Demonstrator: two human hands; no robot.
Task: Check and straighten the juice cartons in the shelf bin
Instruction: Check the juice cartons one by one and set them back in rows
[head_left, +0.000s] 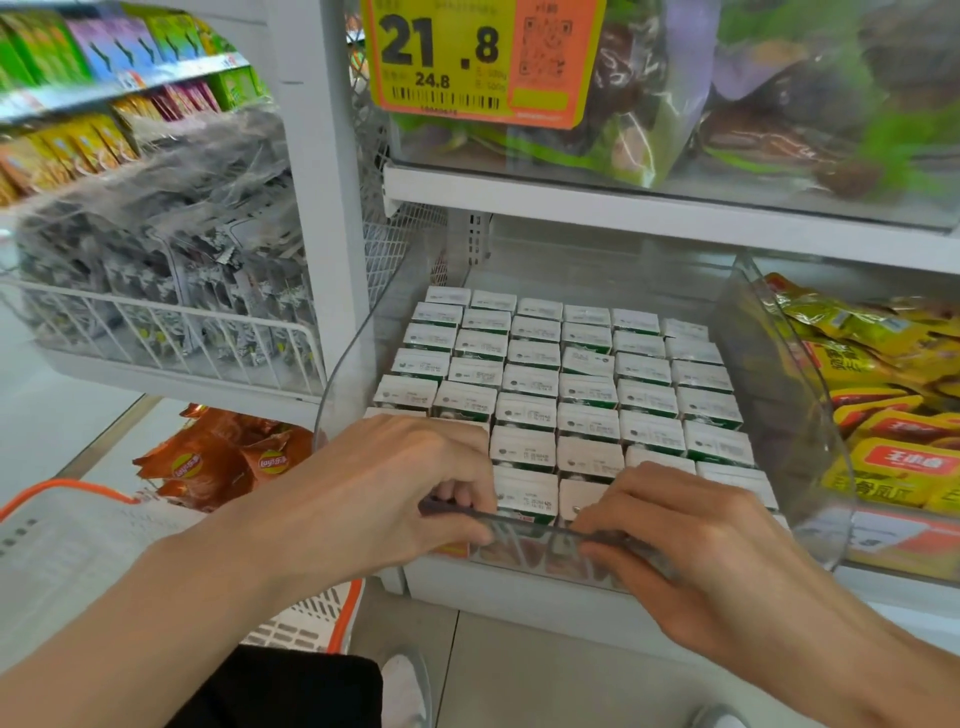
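- Cartons (571, 374) of juice stand upright in tight rows, white tops up, and fill most of the clear plastic bin (343, 364) on the lower shelf.
- We see the rows run straight from the back of the bin to its front wall, with green sides showing in the gaps between them.
- Our left hand (384, 483) sits at the front-left of the bin; its fingers (457, 491) curl over the front rim and reach down inside against the front row, while the thumb lies on the outside of the wall, so the hand pinches the rim.
- Our right hand (691, 545) grips the same rim further right: its fingers (602, 514) hook over the edge and touch a front-row carton, thumb outside the wall.
- We cannot tell whether either hand also grips a carton.
- A yellow and orange price tag (483, 57) hangs on the shelf above.
- Yellow packets (893, 395) fill the next bin to the right.
- On the left, a white wire rack (171, 322) holds grey packets, with orange crisp bags (223, 457) below it.
- An orange-handled shopping basket (67, 486) stands near our left forearm.
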